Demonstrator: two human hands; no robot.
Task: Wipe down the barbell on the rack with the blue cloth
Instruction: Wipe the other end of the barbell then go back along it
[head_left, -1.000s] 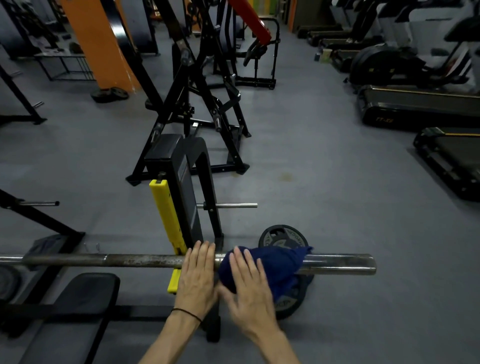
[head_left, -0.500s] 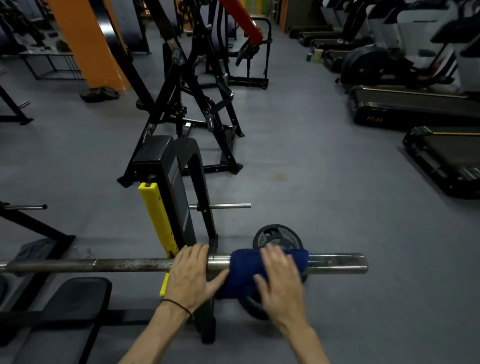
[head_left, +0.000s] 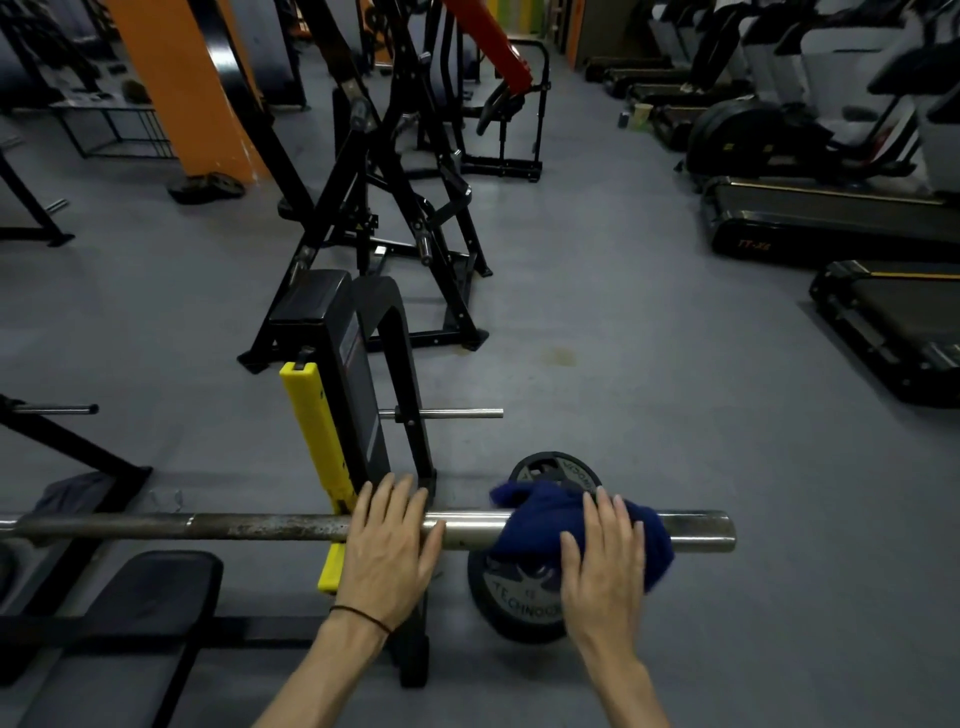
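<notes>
The right hand, fingers flat, has pushed the cloth along the bar toward its right end. The left hand rests open on the bar at the rack, steadying it. The sleeve wipe is advancing.

Barbell: far end beyond the left hand cut off by the frame edge; shaft hidden under that hand and under the blue cloth beneath the right hand. Weight plate below the right hand: lettering partly covered, unreadable in full. Both forearms cut off at the bottom edge.
</notes>
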